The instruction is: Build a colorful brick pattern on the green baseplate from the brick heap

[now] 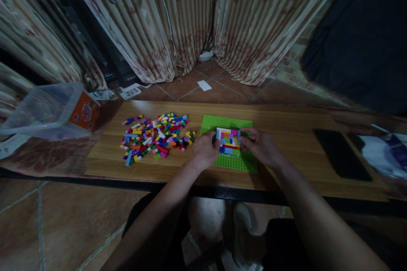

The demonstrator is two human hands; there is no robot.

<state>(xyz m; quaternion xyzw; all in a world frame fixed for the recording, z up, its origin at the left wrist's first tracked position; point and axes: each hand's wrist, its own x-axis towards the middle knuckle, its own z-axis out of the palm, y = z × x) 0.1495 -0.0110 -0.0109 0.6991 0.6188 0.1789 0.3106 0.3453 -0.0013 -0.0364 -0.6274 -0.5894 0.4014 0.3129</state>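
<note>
A green studded baseplate [210, 123] lies on a low wooden table [286, 135]. A flat patch of coloured bricks [228, 139] is built on its middle. My left hand [205, 150] rests at the patch's left edge with the fingers curled against the bricks. My right hand [259, 146] is at the right edge, fingers bent and pressed to the bricks. Whether either hand holds a loose brick is hidden. A pile of several loose coloured bricks [155, 135] lies left of the baseplate.
A clear plastic tub [44, 110] with an orange label lies tipped at the table's left end. A dark phone [341, 152] lies flat at the right. Striped curtains [178, 21] hang behind. Tiled floor lies beyond and below the table.
</note>
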